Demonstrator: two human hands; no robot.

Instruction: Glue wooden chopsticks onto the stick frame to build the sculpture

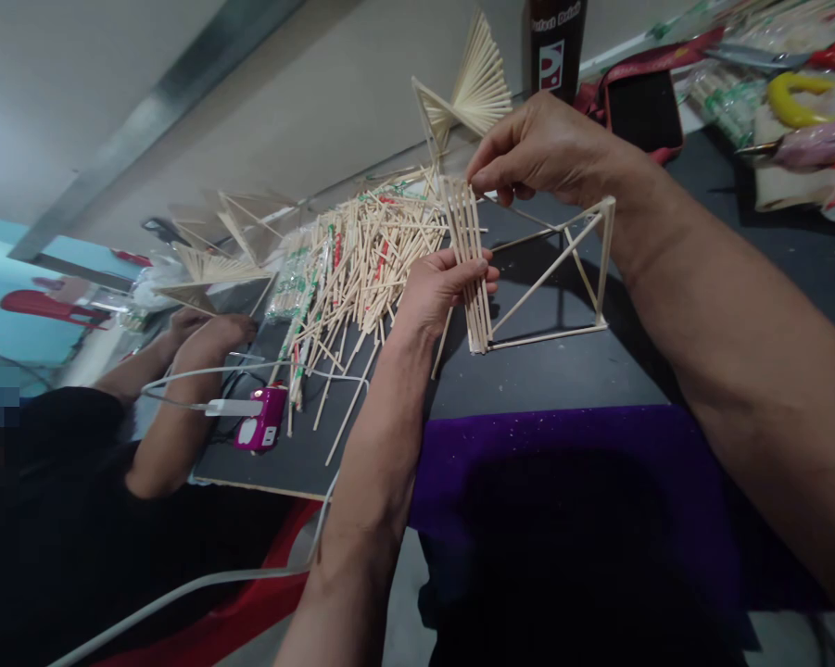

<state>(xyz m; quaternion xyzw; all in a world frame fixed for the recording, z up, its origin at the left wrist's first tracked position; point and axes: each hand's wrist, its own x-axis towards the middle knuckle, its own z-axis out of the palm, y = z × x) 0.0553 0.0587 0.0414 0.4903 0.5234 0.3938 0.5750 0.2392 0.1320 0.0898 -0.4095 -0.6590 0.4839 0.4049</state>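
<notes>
My left hand [446, 285] is wrapped round a frame built of thin wooden sticks [549, 269]. Its thumb lies across a row of slats [471, 232] set side by side, with the fingers behind them. At the upper end of that row, my right hand [538, 153] pinches the tip of a wooden stick between thumb and finger; the other fingers curl under. The frame's open braced side reaches right, below my right wrist. Behind the row stands a fan-shaped piece of similar sticks [479, 88]. A heap of loose sticks [368, 259] lies left of my left hand.
A dark bottle [554, 46] and a phone in a red case [643, 111] are at the back. Yellow-handled scissors [799, 100] lie right. At left, a co-worker's hands [219, 335] are near another fan-shaped piece [212, 269]. A pink charger [260, 419] with a white cable sits by the table edge.
</notes>
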